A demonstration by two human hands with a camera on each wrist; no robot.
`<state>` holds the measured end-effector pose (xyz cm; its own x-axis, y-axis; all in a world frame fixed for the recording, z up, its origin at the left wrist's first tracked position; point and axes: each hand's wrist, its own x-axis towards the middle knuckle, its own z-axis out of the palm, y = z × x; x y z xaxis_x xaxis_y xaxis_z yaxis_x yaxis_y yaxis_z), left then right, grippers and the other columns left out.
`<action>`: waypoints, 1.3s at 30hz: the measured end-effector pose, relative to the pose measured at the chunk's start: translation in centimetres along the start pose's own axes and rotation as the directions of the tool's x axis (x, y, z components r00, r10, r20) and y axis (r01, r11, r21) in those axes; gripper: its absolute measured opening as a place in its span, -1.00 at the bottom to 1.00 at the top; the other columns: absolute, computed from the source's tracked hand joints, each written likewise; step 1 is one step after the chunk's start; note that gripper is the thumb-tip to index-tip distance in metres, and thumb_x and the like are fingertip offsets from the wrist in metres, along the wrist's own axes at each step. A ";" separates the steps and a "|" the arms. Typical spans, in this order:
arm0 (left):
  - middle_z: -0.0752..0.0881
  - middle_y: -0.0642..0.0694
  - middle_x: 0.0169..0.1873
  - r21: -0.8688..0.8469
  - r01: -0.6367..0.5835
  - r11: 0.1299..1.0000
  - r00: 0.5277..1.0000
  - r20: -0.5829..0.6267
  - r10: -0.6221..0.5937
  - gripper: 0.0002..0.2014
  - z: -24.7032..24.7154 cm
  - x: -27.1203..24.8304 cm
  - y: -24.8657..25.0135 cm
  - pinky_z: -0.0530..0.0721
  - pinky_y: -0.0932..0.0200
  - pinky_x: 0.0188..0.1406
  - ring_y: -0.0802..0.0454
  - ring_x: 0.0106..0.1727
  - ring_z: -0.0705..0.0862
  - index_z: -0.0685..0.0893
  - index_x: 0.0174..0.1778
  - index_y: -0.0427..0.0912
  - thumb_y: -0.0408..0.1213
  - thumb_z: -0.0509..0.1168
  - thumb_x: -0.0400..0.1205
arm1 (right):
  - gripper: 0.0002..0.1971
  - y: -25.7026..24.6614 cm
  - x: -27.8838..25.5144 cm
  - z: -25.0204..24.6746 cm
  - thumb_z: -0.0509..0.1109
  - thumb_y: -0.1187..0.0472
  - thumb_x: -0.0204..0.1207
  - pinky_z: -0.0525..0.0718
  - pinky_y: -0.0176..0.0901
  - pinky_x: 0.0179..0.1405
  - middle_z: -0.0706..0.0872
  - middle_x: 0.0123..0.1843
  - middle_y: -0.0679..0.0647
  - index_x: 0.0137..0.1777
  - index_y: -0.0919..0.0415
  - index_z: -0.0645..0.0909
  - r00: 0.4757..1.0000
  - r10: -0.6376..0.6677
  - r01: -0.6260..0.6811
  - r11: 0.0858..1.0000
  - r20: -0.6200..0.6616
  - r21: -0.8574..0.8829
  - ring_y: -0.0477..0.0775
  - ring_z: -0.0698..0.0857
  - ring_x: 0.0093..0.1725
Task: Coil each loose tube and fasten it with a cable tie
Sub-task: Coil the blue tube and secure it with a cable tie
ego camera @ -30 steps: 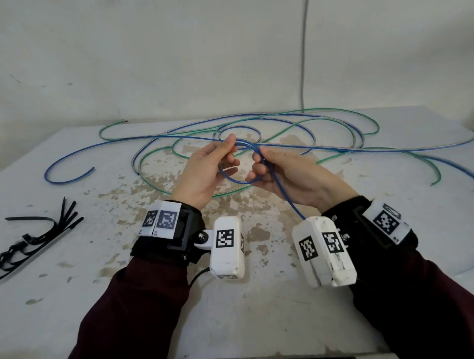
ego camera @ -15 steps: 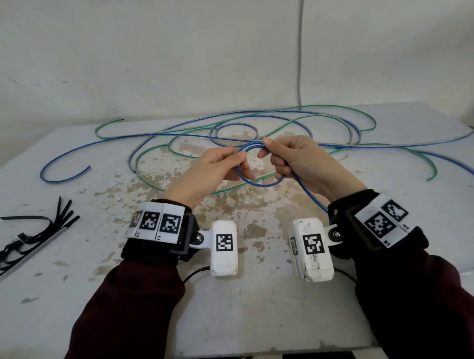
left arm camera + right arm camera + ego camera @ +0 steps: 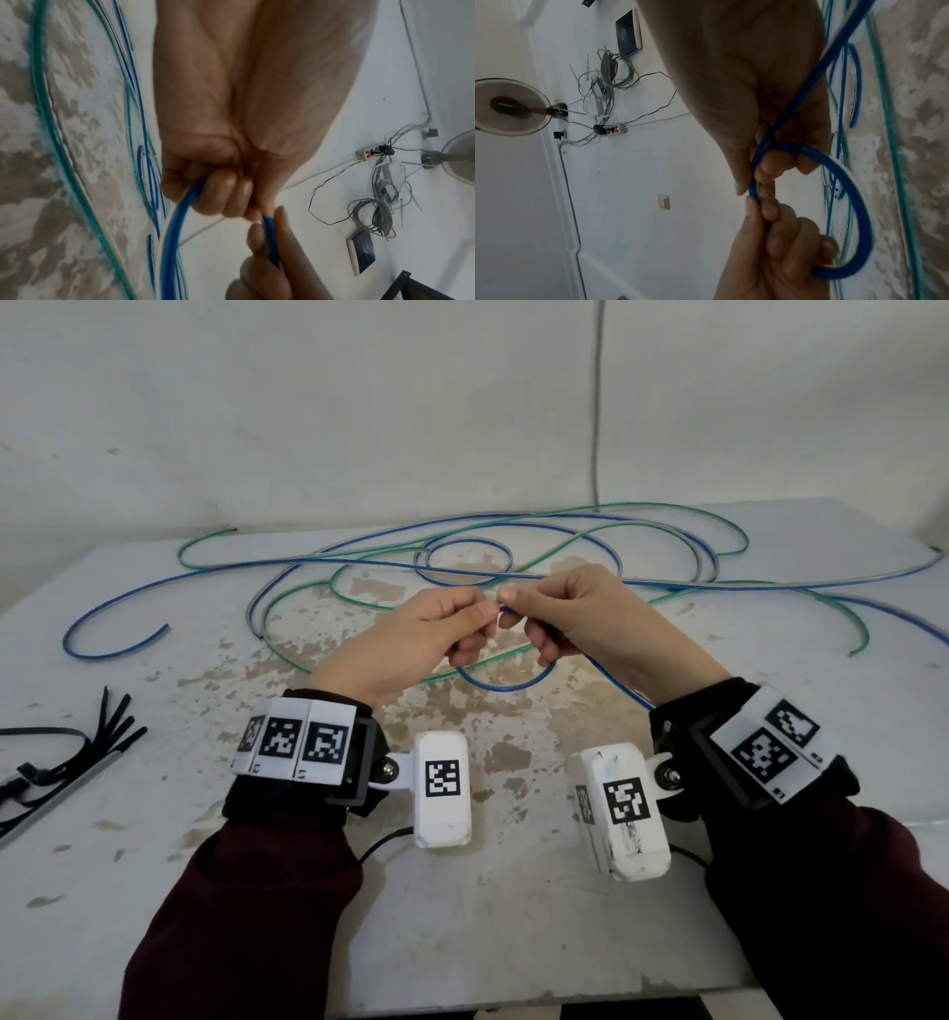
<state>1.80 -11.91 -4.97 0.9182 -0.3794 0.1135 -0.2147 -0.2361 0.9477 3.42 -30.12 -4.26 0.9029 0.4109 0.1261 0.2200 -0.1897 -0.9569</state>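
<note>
A long blue tube [image 3: 506, 686] sprawls over the white table [image 3: 513, 916], tangled with a green tube [image 3: 683, 506]. Near the table's middle, both hands hold a small loop of the blue tube above the surface. My left hand [image 3: 480, 611] pinches the top of the loop between thumb and forefinger, other fingers curled. My right hand [image 3: 508, 603] pinches it right beside, fingertips almost touching the left's. The loop hangs below both hands. In the wrist views the blue tube [image 3: 177, 219] [image 3: 854, 192] curves out from under the left hand [image 3: 239, 194] and the right hand [image 3: 759, 176].
Several black cable ties [image 3: 97, 742] lie at the table's left edge. The blue tube's free end [image 3: 118, 649] curls at the left, and its other run goes off the right edge. A grey cable [image 3: 596, 403] runs down the wall behind.
The hands have drawn together until their fingertips meet at the top of the loop. The blue loop now hangs lower, under the hands. The left fingers have curled in.
</note>
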 end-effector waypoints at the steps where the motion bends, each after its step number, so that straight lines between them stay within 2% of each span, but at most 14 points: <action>1: 0.28 -0.12 -0.42 0.007 -0.034 0.999 0.998 -0.044 0.034 -0.73 0.1 0.0 0.1 0.31 0.35 -0.42 0.15 -0.46 0.27 0.48 -0.24 -0.25 -0.33 0.05 0.77 | -0.67 0.0 0.0 0.0 0.31 0.04 0.64 0.62 -0.24 -0.32 0.66 -0.49 0.00 -0.21 0.26 0.72 1.000 -0.003 0.003 1.000 0.010 0.009 -0.07 0.60 -0.51; 4: 0.26 -0.05 -0.40 -0.038 -0.135 0.990 0.975 -0.183 0.126 -0.73 0.4 0.4 0.1 0.29 0.38 -0.45 0.23 -0.48 0.25 0.42 -0.25 -0.21 -0.34 0.02 0.79 | -0.56 -0.2 0.0 -0.2 0.08 0.05 0.75 0.73 -0.19 -0.02 0.78 -0.35 0.12 -0.16 0.29 0.68 0.993 0.016 -0.024 0.997 0.118 0.070 0.04 0.76 -0.29; 6: 0.27 -0.06 -0.37 -0.144 -0.176 0.974 0.960 -0.243 0.137 -0.73 0.6 0.9 0.3 0.26 0.36 -0.46 0.24 -0.48 0.26 0.44 -0.24 -0.21 -0.35 0.01 0.79 | -0.56 -0.7 0.3 -0.5 0.03 0.09 0.77 0.74 -0.15 0.04 0.70 -0.44 0.07 -0.13 0.30 0.64 0.989 0.018 -0.049 0.976 0.144 0.214 0.05 0.74 -0.33; 9: 0.33 -0.10 -0.33 -0.295 -0.188 0.937 0.956 -0.275 0.105 -0.71 0.3 2.2 1.0 0.25 0.35 -0.47 0.22 -0.50 0.29 0.48 -0.25 -0.24 -0.39 0.01 0.78 | -0.63 -1.7 1.6 -1.1 0.09 0.10 0.75 0.72 -0.19 -0.22 0.37 -0.56 -0.05 -0.08 0.30 0.64 0.997 -0.007 -0.013 0.970 0.079 0.241 -0.08 0.43 -0.58; 11: 0.34 -0.12 -0.37 -0.372 -0.143 0.917 0.974 -0.217 0.064 -0.71 -0.5 2.9 1.6 0.34 0.31 -0.50 0.15 -0.54 0.32 0.49 -0.26 -0.25 -0.41 0.00 0.77 | -0.66 -2.5 2.7 -1.6 0.16 0.09 0.72 0.66 -0.22 -0.35 0.33 -0.58 -0.07 -0.05 0.29 0.68 0.997 -0.031 0.021 0.990 0.069 0.141 -0.10 0.33 -0.61; 16: 0.47 -0.09 -0.52 -0.158 -0.115 0.981 0.988 -0.123 0.096 -0.70 -3.2 4.4 3.0 0.64 0.14 -0.25 -0.03 -0.49 0.61 0.46 -0.26 -0.27 -0.32 0.01 0.78 | -0.62 -4.1 5.4 -1.7 0.17 0.10 0.73 0.34 -0.36 -0.59 0.24 -0.64 -0.11 -0.26 0.25 0.62 0.995 -0.103 0.103 0.995 0.015 0.007 -0.11 0.18 -0.64; 20: 0.46 0.06 -0.55 -0.050 -0.204 0.978 0.962 -0.198 0.190 -0.71 -4.5 6.0 2.4 0.57 0.29 -0.30 0.10 -0.49 0.54 0.48 -0.24 -0.26 -0.36 0.01 0.79 | -0.59 -3.9 7.6 -1.0 0.09 0.10 0.76 0.34 -0.30 -0.57 0.32 -0.64 -0.15 -0.28 0.24 0.55 0.987 -0.153 0.152 0.988 -0.044 -0.029 -0.13 0.26 -0.65; 23: 0.37 0.13 -0.57 -0.054 -0.249 0.967 0.920 -0.326 0.218 -0.70 -4.7 6.9 1.5 0.35 0.36 -0.44 0.20 -0.53 0.32 0.45 -0.27 -0.25 -0.38 0.01 0.79 | -0.63 -3.2 8.3 -0.8 0.05 0.10 0.77 0.61 -0.12 -0.28 0.52 -0.49 0.00 -0.14 0.23 0.59 0.987 -0.157 0.157 0.987 -0.021 -0.022 -0.06 0.53 -0.52; 25: 0.32 0.04 -0.53 -0.094 -0.246 0.965 0.915 -0.350 0.199 -0.70 -4.6 7.1 1.3 0.30 0.35 -0.45 0.20 -0.52 0.27 0.46 -0.27 -0.26 -0.38 0.01 0.79 | -0.64 -2.8 8.4 -0.9 0.07 0.09 0.76 0.70 -0.03 -0.13 0.51 -0.52 -0.01 -0.11 0.24 0.61 0.989 -0.148 0.149 0.989 -0.016 0.024 -0.02 0.58 -0.49; 27: 0.28 -0.04 -0.51 -0.176 -0.214 0.961 0.932 -0.332 0.147 -0.70 -4.4 7.0 1.5 0.29 0.31 -0.44 0.15 -0.53 0.27 0.47 -0.27 -0.27 -0.37 0.02 0.78 | -0.63 -2.8 8.4 -1.1 0.08 0.09 0.76 0.77 -0.04 -0.23 0.35 -0.60 -0.06 -0.12 0.27 0.61 0.990 -0.140 0.142 0.987 -0.032 0.074 -0.05 0.44 -0.59; 30: 0.35 -0.18 -0.46 -0.280 -0.158 0.947 0.971 -0.220 0.097 -0.73 -4.5 6.5 2.1 0.32 0.27 -0.51 0.09 -0.57 0.29 0.49 -0.22 -0.31 -0.32 0.06 0.77 | -0.61 -3.2 8.2 -1.1 0.06 0.08 0.77 0.58 -0.19 -0.47 0.23 -0.62 -0.13 -0.17 0.26 0.57 0.992 -0.128 0.127 0.988 0.007 0.090 -0.09 0.24 -0.63; 33: 0.41 -0.25 -0.31 -0.164 -0.154 0.974 0.980 -0.154 0.129 -0.73 -4.8 6.1 2.2 0.39 0.29 -0.53 0.12 -0.57 0.31 0.51 -0.21 -0.32 -0.29 0.09 0.77 | -0.62 -3.6 8.0 -0.8 0.04 0.10 0.77 0.45 -0.26 -0.54 0.23 -0.61 -0.13 -0.19 0.27 0.52 0.994 -0.096 0.092 0.993 0.049 0.080 -0.09 0.20 -0.63; 37: 0.22 -0.11 -0.42 -0.108 -0.214 0.971 0.922 -0.349 0.164 -0.69 -5.1 6.4 1.6 0.20 0.34 -0.52 0.18 -0.58 0.20 0.50 -0.29 -0.28 -0.31 0.08 0.78 | -0.66 -3.4 7.9 -1.0 0.01 0.17 0.77 0.75 -0.13 -0.18 0.50 -0.49 0.02 -0.09 0.28 0.56 0.993 -0.052 0.033 0.985 0.109 0.170 -0.01 0.58 -0.47; 39: 0.23 -0.09 -0.45 -0.176 -0.187 0.966 0.918 -0.380 0.109 -0.68 -5.0 6.4 1.6 0.19 0.30 -0.51 0.15 -0.58 0.20 0.49 -0.31 -0.25 -0.29 0.09 0.77 | -0.68 -3.2 7.9 -1.2 0.01 0.20 0.78 0.77 -0.08 -0.03 0.50 -0.47 0.00 -0.06 0.28 0.55 0.989 -0.066 0.038 0.980 0.136 0.195 -0.02 0.60 -0.43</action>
<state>9.02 -10.28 -1.26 0.9465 -0.0339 0.3210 -0.3211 0.0000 0.9470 10.31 -27.32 0.07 0.8278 0.5401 0.1520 0.1781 0.0040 -0.9840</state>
